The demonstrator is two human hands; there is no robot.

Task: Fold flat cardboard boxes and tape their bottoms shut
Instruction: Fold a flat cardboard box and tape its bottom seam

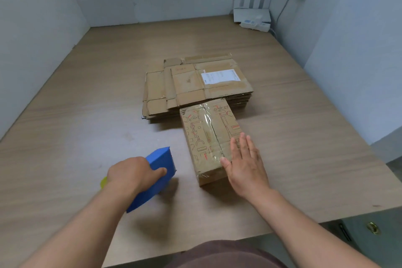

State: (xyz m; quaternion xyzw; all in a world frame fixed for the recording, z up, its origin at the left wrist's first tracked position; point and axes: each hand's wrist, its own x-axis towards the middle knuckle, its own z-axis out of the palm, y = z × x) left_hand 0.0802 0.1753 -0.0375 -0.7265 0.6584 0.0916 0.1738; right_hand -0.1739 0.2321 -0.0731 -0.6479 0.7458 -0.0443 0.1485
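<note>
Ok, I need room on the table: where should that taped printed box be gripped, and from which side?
Probably across its two long sides, from above: the box lies flat and narrow, taped face up. The right hand rests on its near right edge; the left hand grips the blue tape dispenser.

A light wood-grain table carries a stack of flattened cardboard boxes near its middle. 1 folded box, clear tape along its top seam, lies just in front, its far end against the stack. A white router and a power strip sit in the far right corner. A blue tape dispenser is at the near left.
</note>
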